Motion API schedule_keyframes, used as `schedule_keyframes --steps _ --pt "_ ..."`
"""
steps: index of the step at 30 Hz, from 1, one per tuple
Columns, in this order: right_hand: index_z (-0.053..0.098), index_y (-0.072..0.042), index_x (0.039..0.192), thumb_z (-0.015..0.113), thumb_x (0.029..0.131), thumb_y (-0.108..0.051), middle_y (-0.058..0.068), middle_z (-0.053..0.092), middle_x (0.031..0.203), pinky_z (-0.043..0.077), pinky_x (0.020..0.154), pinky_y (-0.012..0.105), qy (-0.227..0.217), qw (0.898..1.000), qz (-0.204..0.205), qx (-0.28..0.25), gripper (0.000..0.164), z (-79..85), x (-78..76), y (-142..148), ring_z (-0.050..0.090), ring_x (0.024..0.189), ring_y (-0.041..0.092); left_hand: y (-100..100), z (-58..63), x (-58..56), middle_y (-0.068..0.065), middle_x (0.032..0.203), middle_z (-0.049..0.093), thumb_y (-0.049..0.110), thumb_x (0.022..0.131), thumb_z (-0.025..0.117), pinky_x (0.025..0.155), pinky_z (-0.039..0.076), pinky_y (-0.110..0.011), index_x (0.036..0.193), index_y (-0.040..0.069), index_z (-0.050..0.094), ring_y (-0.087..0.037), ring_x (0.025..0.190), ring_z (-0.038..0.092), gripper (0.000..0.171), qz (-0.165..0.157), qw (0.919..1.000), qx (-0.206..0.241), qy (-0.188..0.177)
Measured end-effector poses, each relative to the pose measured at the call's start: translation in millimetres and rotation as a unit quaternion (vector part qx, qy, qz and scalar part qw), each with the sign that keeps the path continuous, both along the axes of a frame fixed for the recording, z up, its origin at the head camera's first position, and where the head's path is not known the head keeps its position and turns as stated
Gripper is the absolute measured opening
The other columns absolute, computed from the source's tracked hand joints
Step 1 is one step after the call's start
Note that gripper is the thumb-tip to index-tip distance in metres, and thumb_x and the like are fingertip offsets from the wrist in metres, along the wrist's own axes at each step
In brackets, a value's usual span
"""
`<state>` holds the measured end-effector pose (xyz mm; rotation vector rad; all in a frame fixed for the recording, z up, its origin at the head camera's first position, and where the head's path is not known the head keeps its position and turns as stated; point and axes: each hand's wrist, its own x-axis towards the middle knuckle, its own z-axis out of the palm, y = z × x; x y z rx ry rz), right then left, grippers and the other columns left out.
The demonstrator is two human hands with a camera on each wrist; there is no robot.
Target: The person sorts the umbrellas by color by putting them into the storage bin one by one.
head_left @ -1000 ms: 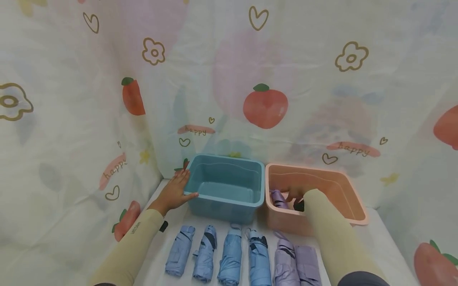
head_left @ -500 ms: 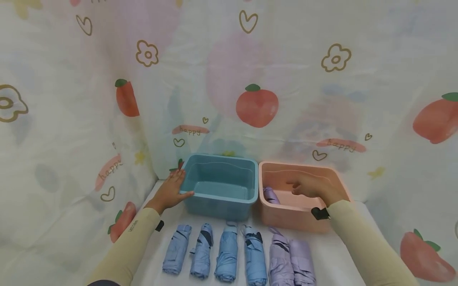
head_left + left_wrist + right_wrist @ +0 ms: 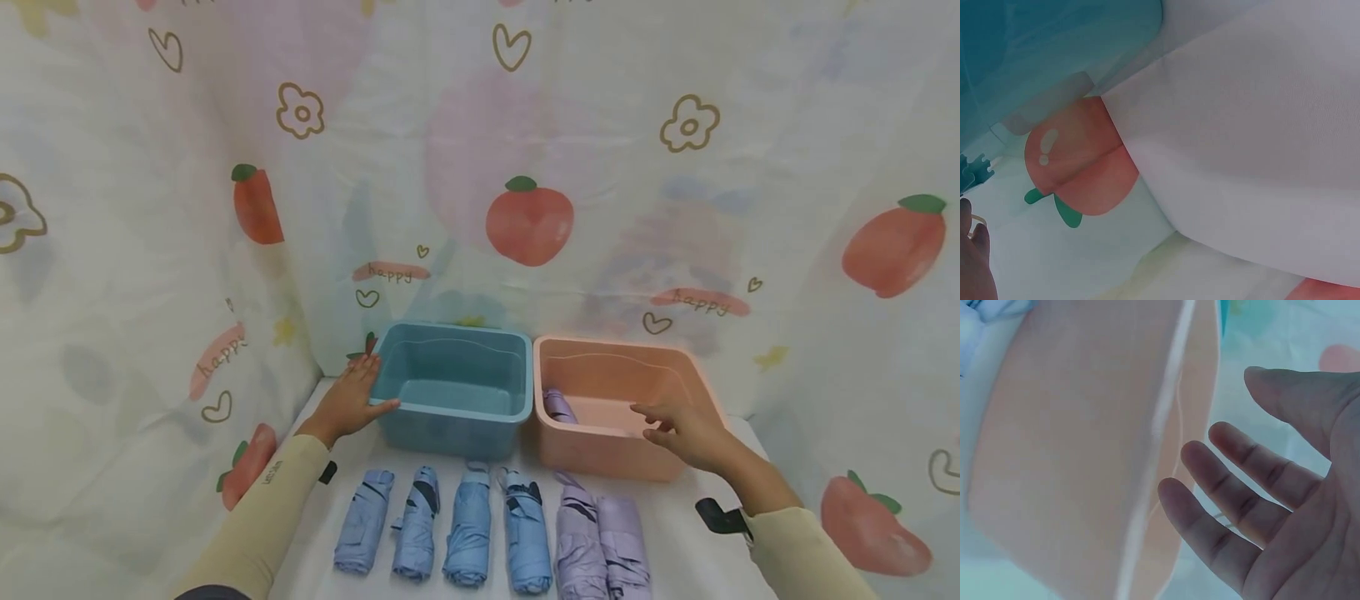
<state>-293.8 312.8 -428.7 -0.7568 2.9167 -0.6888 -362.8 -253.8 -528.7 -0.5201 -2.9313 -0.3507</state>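
My left hand (image 3: pixel 347 406) rests on the left rim of the blue bin (image 3: pixel 450 427), fingers spread. Over the front right rim of the pink bin (image 3: pixel 600 450) hovers my right hand (image 3: pixel 686 433), its fingers loose and holding nothing; the right wrist view also shows those relaxed fingers (image 3: pixel 1229 481) beside the bin wall. One folded purple umbrella (image 3: pixel 559 407) lies inside the pink bin at its left end. On the table in front, two purple umbrellas (image 3: pixel 580 542) lie side by side, right of several folded blue umbrellas (image 3: pixel 467 529).
The bins stand side by side at the back of the white table (image 3: pixel 675 542), against a patterned curtain (image 3: pixel 600 125). Another stretch of curtain hangs close on the left and right. A black strap piece (image 3: pixel 722 517) hangs from my right wrist.
My right hand has come away from the purple umbrella in the pink bin, moving up and right to the bin's front rim. My left hand stays on the blue bin; the view has shifted slightly.
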Motion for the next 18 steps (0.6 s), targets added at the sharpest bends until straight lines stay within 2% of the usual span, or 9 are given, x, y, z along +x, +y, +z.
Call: schedule_keyframes --steps 5,8,11,14,18 --pt "0.058 -0.004 0.135 0.065 0.093 -0.013 0.015 0.063 0.11 0.05 0.064 0.035 -0.044 0.998 -0.03 -0.018 0.044 -17.1 25.3 3 0.06 0.088 0.023 0 2.4 1.4 -0.017 0.159 0.016 0.075 0.088 0.041 0.116 0.012 -0.049 0.153 -0.004 0.017 -0.033 0.147 0.011 0.105 -0.005 0.9999 0.009 -0.004" --pt "0.056 -0.003 0.137 0.064 0.093 -0.011 0.018 0.063 0.112 0.052 0.066 0.038 -0.07 0.995 -0.047 -0.044 0.045 -34.1 37.3 7 0.061 0.091 0.027 0 2.1 1.2 -0.016 0.159 0.016 0.076 0.088 0.039 0.116 0.012 -0.049 0.153 -0.004 0.017 -0.033 0.146 0.011 0.106 -0.006 0.9999 0.007 -0.006" --pt "0.054 -0.004 0.139 0.066 0.093 -0.016 0.019 0.064 0.112 0.054 0.068 0.041 -0.094 0.991 -0.08 -0.059 0.049 -52.8 48.5 11 0.063 0.092 0.028 0 1.0 1.4 -0.017 0.159 0.017 0.077 0.088 0.039 0.116 0.012 -0.05 0.153 -0.003 0.017 -0.033 0.146 0.012 0.106 -0.006 1.0 0.006 -0.004" --pt "0.051 -0.003 0.141 0.067 0.092 -0.021 0.017 0.064 0.111 0.055 0.069 0.043 -0.123 0.983 -0.113 -0.073 0.055 -70.9 59.0 15 0.065 0.091 0.028 0 0.2 1.6 -0.018 0.159 0.018 0.075 0.088 0.041 0.115 0.013 -0.051 0.153 -0.004 0.018 -0.035 0.146 0.013 0.105 -0.007 0.9999 0.009 0.0" --pt "0.048 -0.001 0.142 0.069 0.09 -0.019 0.017 0.065 0.109 0.055 0.067 0.043 -0.163 0.97 -0.148 -0.104 0.059 -97.1 69.7 18 0.066 0.088 0.029 0 1.0 2.0 -0.019 0.158 0.019 0.073 0.089 0.044 0.115 0.012 -0.051 0.152 -0.005 0.019 -0.035 0.146 0.012 0.104 -0.01 0.9999 0.013 0.001"
